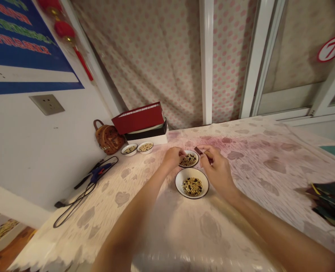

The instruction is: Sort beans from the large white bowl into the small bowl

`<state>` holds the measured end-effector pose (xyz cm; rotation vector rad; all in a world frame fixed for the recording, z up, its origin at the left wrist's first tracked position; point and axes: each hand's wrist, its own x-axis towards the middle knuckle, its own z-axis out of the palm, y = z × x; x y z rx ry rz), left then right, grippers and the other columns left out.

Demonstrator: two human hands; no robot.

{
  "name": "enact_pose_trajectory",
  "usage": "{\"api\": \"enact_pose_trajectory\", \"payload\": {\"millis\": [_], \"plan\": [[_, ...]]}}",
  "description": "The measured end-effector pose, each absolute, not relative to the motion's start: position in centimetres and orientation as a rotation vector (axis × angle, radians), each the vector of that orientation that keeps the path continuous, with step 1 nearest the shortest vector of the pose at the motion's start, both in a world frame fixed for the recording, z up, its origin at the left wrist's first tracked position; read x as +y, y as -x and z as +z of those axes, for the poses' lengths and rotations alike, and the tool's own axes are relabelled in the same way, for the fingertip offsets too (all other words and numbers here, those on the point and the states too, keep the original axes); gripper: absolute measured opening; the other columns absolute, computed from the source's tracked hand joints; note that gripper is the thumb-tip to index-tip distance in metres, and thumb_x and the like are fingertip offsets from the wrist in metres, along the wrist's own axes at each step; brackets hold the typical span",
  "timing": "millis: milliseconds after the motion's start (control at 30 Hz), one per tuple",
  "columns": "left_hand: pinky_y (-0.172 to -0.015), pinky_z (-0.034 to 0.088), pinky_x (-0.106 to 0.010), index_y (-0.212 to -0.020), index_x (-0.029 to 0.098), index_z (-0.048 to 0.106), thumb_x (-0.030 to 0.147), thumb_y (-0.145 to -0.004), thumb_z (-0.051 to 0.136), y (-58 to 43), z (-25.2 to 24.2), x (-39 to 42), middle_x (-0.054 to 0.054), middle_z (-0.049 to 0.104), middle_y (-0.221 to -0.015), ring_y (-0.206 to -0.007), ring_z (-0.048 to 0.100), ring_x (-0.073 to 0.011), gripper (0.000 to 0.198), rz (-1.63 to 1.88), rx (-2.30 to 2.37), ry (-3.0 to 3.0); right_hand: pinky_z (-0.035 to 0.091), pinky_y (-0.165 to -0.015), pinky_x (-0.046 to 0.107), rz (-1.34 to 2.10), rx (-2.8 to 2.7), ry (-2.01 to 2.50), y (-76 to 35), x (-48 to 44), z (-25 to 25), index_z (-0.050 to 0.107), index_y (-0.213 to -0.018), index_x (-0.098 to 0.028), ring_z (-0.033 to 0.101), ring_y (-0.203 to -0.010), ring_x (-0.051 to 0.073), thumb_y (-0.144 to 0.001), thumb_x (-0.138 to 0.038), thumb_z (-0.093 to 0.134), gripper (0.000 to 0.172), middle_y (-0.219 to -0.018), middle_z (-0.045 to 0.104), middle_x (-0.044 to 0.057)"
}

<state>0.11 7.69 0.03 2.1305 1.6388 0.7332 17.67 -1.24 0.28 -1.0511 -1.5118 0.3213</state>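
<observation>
Two white dark-rimmed bowls stand one behind the other at the middle of the table. The nearer bowl [192,183] holds yellow and black beans or beads. In the farther bowl [189,159] lie similar pieces. My left hand [173,156] is at the left rim of the farther bowl, fingers pinched together over it; what they hold, if anything, is too small to tell. Just right of that bowl, my right hand [215,164] is closed round a small dark brown object [198,150], its end pointing toward the bowl.
Two small filled bowls [129,149] stand at the back left beside stacked boxes [141,121] and a brown bag [109,139]. A blue tool with a black cable [99,172] lies at the left edge. Dark green cloth [332,200] lies at the right.
</observation>
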Motion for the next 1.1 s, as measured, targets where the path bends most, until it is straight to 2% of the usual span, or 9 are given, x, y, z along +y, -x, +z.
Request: {"api": "enact_pose_trajectory", "payload": {"millis": [133, 300, 400, 600, 1100], "plan": [[-0.086, 0.055, -0.032, -0.093, 0.013, 0.076, 0.016, -0.082, 0.072, 0.1, -0.2, 5.8, -0.010, 0.080, -0.095, -0.088, 0.073, -0.0194, 0.012, 1.078, 1.265, -1.683, 0.044, -0.061, 0.029, 0.334, -1.514, 1.050, -17.6, -1.3, 0.2, 0.067, -0.110, -0.021, 0.061, -0.059, 0.017, -0.092, -0.026, 0.049, 0.026, -0.066, 0.064, -0.002], [-0.088, 0.053, -0.034, -0.106, 0.014, 0.074, 0.031, -0.070, 0.090, -0.2, -0.1, 2.4, -0.011, 0.080, -0.100, -0.090, 0.073, -0.0199, 0.043, 1.214, 0.824, -1.184, 0.044, -0.062, 0.029, 0.371, -1.550, 1.050, -17.4, -1.6, 0.1, 0.065, -0.113, -0.021, 0.062, -0.061, 0.017, -0.093, -0.027, 0.048, 0.027, -0.068, 0.065, -0.002], [-0.086, 0.052, -0.032, -0.109, 0.014, 0.074, 0.031, -0.067, 0.093, -0.4, 0.3, 1.5, -0.009, 0.080, -0.099, -0.086, 0.073, -0.0177, 0.049, 1.213, 0.764, -1.066, 0.044, -0.062, 0.029, 0.388, -1.571, 1.055, -17.2, -1.7, 0.0, 0.065, -0.114, -0.021, 0.063, -0.062, 0.017, -0.093, -0.026, 0.048, 0.027, -0.069, 0.067, -0.002], [-0.085, 0.051, -0.031, -0.106, 0.015, 0.075, 0.030, -0.066, 0.094, -0.5, 0.6, 1.2, -0.007, 0.079, -0.095, -0.083, 0.072, -0.0155, 0.046, 1.235, 0.744, -1.057, 0.043, -0.063, 0.028, 0.379, -1.621, 1.051, -17.0, -1.8, -0.2, 0.065, -0.114, -0.021, 0.065, -0.065, 0.017, -0.093, -0.025, 0.047, 0.028, -0.073, 0.070, -0.001], [-0.094, 0.055, -0.037, -0.112, 0.016, 0.072, 0.039, -0.068, 0.093, -0.4, 0.4, 1.1, -0.007, 0.080, -0.097, -0.089, 0.074, -0.0196, 0.054, 1.251, 0.750, -1.177, 0.044, -0.061, 0.029, 0.364, -1.669, 1.037, -17.0, -1.5, -0.5, 0.064, -0.115, -0.021, 0.064, -0.061, 0.017, -0.094, -0.026, 0.049, 0.027, -0.072, 0.071, -0.001]]}}
